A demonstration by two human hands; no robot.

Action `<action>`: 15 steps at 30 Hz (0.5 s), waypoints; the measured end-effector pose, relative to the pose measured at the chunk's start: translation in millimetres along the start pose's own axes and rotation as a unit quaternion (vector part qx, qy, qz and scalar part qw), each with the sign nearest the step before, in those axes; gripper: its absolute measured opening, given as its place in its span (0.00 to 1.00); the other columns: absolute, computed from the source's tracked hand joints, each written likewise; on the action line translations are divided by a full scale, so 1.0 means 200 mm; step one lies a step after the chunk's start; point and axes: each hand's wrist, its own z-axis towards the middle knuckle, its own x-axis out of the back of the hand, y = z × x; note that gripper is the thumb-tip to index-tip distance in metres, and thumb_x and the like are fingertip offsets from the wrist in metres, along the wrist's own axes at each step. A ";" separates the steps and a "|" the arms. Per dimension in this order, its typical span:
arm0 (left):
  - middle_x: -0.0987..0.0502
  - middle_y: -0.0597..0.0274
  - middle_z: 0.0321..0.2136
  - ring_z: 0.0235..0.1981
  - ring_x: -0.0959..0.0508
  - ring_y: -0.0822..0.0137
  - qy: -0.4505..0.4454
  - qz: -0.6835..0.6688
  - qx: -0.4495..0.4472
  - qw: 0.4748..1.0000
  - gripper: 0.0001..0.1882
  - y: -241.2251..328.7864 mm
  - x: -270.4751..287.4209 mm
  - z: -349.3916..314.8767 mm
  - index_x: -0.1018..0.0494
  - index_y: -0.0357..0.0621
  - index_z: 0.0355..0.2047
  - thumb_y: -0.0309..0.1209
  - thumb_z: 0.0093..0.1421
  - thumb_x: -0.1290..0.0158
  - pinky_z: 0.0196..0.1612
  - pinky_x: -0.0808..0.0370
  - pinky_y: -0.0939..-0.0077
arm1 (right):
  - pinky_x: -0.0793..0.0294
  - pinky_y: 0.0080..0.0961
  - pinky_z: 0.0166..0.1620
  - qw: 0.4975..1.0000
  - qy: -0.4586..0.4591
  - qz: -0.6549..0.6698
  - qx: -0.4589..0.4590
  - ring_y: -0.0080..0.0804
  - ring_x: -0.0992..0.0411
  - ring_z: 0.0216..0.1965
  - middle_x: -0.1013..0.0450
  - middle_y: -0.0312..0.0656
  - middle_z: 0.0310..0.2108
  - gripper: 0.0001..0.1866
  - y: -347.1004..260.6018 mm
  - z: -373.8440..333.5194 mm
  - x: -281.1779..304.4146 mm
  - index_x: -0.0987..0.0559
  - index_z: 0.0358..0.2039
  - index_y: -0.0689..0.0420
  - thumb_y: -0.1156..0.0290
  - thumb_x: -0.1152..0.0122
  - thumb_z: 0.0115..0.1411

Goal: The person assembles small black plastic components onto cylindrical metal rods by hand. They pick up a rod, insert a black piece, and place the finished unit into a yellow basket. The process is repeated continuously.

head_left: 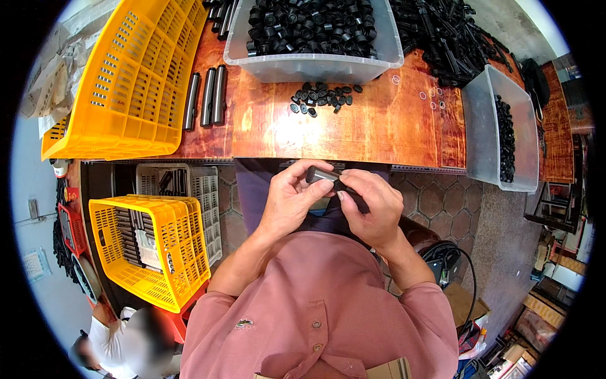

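Observation:
A dark, round metal tube (324, 175) is held in both hands in front of my body, just off the table's near edge. My left hand (282, 201) is closed around its left end, with thumb and fingers along the side. My right hand (376, 205) grips farther along, with thumb and fingertips pinched on the tube near its middle. The right fingers partly cover that section and any small part there. On the wooden table (391, 136) beyond lies a loose group of small black oval pieces (322, 96). Several similar grey tubes (207, 101) lie to their left.
At the back, a translucent bin (315, 68) holds black caps. A second bin (483, 126) stands right, near thin clear rings (433, 95). Black parts (435, 38) are heaped far right. Yellow crates (126, 140) (145, 284) stand left; the lower one contains tubes. Another person (113, 341) is lower left.

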 end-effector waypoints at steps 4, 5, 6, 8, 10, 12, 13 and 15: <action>0.21 0.62 0.39 0.38 0.21 0.76 0.013 0.014 -0.008 1.000 0.16 -0.02 -0.01 -0.02 0.26 0.35 0.48 0.24 0.61 0.39 0.42 0.20 0.81 | 0.20 0.33 0.40 1.000 -0.004 0.000 -0.001 0.45 0.20 0.36 0.21 0.48 0.38 0.13 0.00 0.00 0.00 0.20 0.38 0.61 0.77 0.33 0.49; 0.21 0.62 0.39 0.38 0.20 0.75 0.016 0.020 -0.012 1.000 0.16 -0.02 -0.01 -0.02 0.26 0.35 0.48 0.24 0.60 0.38 0.42 0.20 0.81 | 0.20 0.33 0.40 1.000 -0.013 -0.012 0.000 0.44 0.20 0.37 0.21 0.47 0.38 0.14 -0.01 0.01 0.00 0.20 0.38 0.61 0.78 0.33 0.49; 0.21 0.62 0.39 0.38 0.20 0.75 0.017 0.037 -0.009 0.999 0.16 -0.02 -0.01 -0.02 0.26 0.35 0.48 0.24 0.60 0.38 0.42 0.20 0.81 | 0.20 0.33 0.40 0.999 -0.022 -0.024 0.001 0.44 0.20 0.37 0.21 0.47 0.38 0.14 -0.02 0.01 0.00 0.20 0.38 0.61 0.78 0.32 0.48; 0.21 0.62 0.39 0.39 0.20 0.75 0.019 0.072 -0.003 0.997 0.17 -0.01 0.00 -0.02 0.26 0.35 0.47 0.22 0.58 0.37 0.43 0.21 0.81 | 0.20 0.33 0.40 0.998 -0.035 -0.040 0.015 0.44 0.20 0.37 0.21 0.47 0.38 0.14 -0.02 0.01 0.00 0.20 0.38 0.61 0.78 0.32 0.47; 0.21 0.64 0.37 0.36 0.22 0.78 0.022 0.051 -0.004 0.998 0.16 -0.01 -0.01 -0.01 0.26 0.35 0.47 0.21 0.58 0.37 0.39 0.22 0.84 | 0.20 0.33 0.40 0.997 -0.042 -0.046 0.040 0.44 0.20 0.37 0.21 0.46 0.38 0.15 0.00 0.01 -0.01 0.20 0.37 0.60 0.77 0.31 0.47; 0.21 0.65 0.36 0.35 0.22 0.80 0.023 0.053 -0.011 0.998 0.16 -0.01 0.00 -0.02 0.25 0.36 0.46 0.21 0.58 0.37 0.36 0.23 0.86 | 0.20 0.33 0.40 0.999 -0.047 -0.006 0.015 0.44 0.20 0.38 0.21 0.47 0.38 0.16 0.02 0.03 0.01 0.20 0.38 0.61 0.75 0.30 0.47; 0.22 0.66 0.36 0.35 0.23 0.80 0.021 0.064 -0.016 0.998 0.16 -0.01 0.00 -0.02 0.25 0.36 0.46 0.21 0.58 0.37 0.36 0.24 0.86 | 0.20 0.34 0.40 0.999 -0.050 0.014 0.002 0.45 0.21 0.38 0.21 0.47 0.38 0.16 0.03 0.03 0.02 0.21 0.39 0.61 0.75 0.30 0.47; 0.21 0.64 0.37 0.36 0.22 0.79 0.009 0.081 -0.014 0.997 0.16 0.00 0.01 -0.02 0.26 0.36 0.47 0.20 0.58 0.37 0.37 0.23 0.85 | 0.22 0.34 0.43 0.979 -0.120 0.077 -0.149 0.47 0.21 0.40 0.21 0.49 0.39 0.18 -0.01 0.04 0.07 0.22 0.43 0.61 0.71 0.30 0.51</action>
